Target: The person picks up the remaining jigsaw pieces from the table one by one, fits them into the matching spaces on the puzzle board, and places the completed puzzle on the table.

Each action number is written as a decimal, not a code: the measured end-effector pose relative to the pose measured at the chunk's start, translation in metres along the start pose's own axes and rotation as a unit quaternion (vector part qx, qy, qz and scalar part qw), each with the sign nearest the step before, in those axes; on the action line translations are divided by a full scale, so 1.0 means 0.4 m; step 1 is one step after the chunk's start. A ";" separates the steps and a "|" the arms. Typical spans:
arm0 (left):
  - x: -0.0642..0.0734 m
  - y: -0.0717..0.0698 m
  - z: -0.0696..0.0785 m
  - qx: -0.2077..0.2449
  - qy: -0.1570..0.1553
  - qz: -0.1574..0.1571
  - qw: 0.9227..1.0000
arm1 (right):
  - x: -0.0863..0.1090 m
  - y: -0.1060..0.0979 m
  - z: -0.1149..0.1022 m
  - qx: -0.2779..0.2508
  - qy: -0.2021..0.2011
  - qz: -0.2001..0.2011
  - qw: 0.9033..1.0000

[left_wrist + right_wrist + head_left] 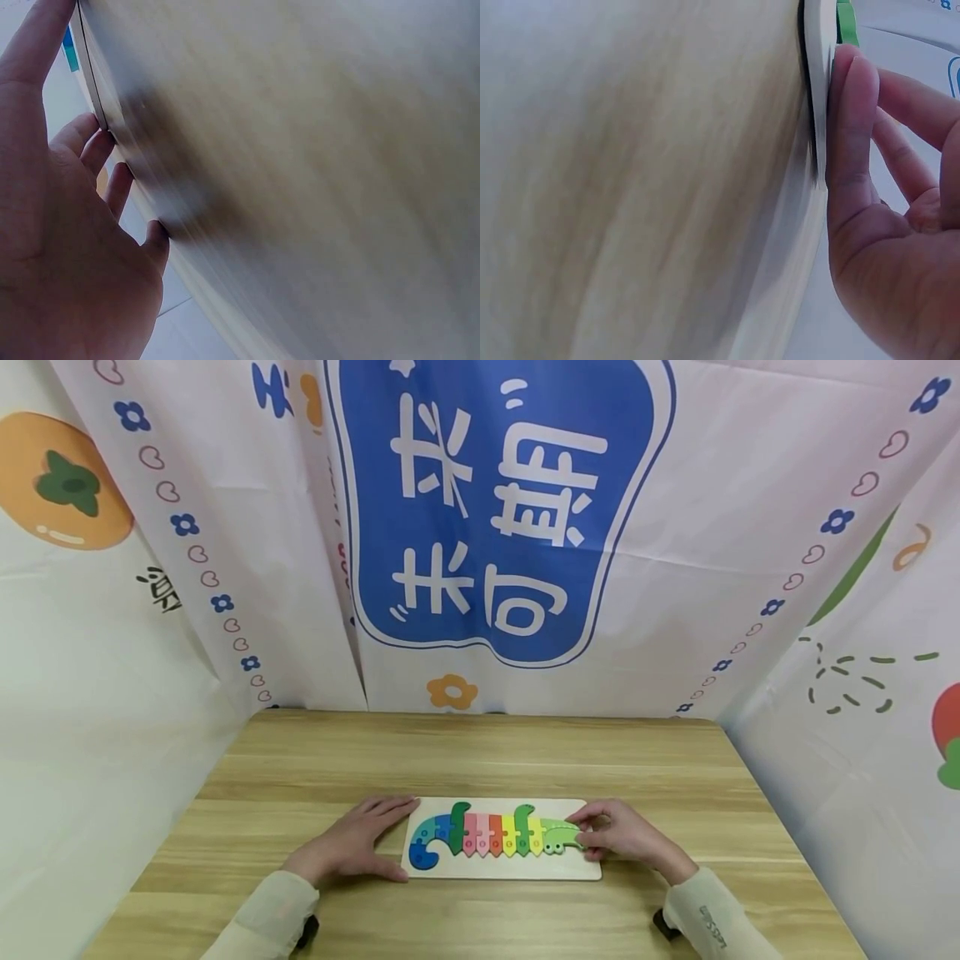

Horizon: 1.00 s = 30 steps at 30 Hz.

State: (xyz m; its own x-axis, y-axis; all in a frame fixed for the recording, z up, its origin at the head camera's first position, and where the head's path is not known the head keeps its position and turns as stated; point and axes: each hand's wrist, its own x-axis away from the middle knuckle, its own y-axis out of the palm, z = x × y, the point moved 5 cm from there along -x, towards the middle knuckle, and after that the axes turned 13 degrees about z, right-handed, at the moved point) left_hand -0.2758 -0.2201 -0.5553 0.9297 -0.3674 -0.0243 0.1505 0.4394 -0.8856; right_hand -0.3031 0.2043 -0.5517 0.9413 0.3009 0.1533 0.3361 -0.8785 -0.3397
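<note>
A pale wooden puzzle board [510,869] lies flat on the table. On it a colourful crocodile puzzle [487,835] stretches from a curled blue tail, past striped pieces and two dark green legs, to a light green crocodile head piece [557,838] with two eyes. My left hand [354,843] is spread at the board's left end, fingertips and thumb at its corners; in the left wrist view this hand [79,210] has its fingers stretched out. At the other end my right hand [626,832] pinches the head piece, its snout partly hidden by thumb and fingers.
The wood-grain table [480,752] extends around the board on all sides. Behind it hangs a white printed cloth [712,577] with a large blue sign, and similar cloth covers both sides. A dark wrist camera [666,924] sits under the right sleeve.
</note>
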 end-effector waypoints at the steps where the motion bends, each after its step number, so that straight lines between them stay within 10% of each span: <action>1: 0.000 -0.001 0.000 -0.001 0.000 0.000 1.000 | -0.001 0.000 0.000 0.001 0.000 0.000 1.000; 30: 0.003 -0.012 0.017 0.006 0.003 -0.001 1.000 | -0.007 -0.001 0.012 0.016 -0.008 -0.023 1.000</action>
State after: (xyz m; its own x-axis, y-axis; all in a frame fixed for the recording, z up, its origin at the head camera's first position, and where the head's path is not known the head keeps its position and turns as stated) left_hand -0.2732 -0.2171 -0.5480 0.9272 -0.3737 -0.0247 0.1569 0.4476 -0.8804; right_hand -0.3055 0.2056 -0.5566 0.9254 0.3462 0.1545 0.3791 -0.8514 -0.3626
